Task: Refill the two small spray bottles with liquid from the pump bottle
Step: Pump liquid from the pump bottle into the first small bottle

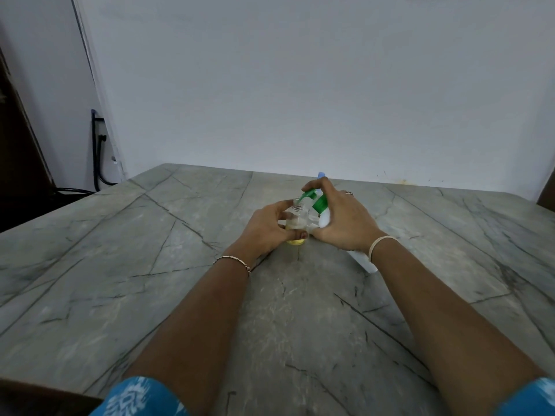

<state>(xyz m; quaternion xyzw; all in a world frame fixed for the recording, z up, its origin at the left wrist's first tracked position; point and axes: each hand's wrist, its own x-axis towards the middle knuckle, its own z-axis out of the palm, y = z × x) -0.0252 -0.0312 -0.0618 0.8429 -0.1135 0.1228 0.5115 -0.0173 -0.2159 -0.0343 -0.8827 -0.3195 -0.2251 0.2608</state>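
A small clear spray bottle (295, 218) with its cap off stands on the stone table, a little yellow liquid at its bottom. My left hand (268, 228) grips it round the body. My right hand (342, 219) holds the white pump bottle (324, 219), tilted to the left. Its green pump head (309, 196) has the spout over the small bottle's open neck, and my forefinger lies on top of the pump. A pale blue top (321, 175) shows just behind my right hand; what it belongs to is hidden.
The grey veined stone table (180, 265) runs wide on both sides and meets a white wall at the back. A white object (365, 261) lies on the table under my right wrist. Dark cables hang beyond the table's left corner.
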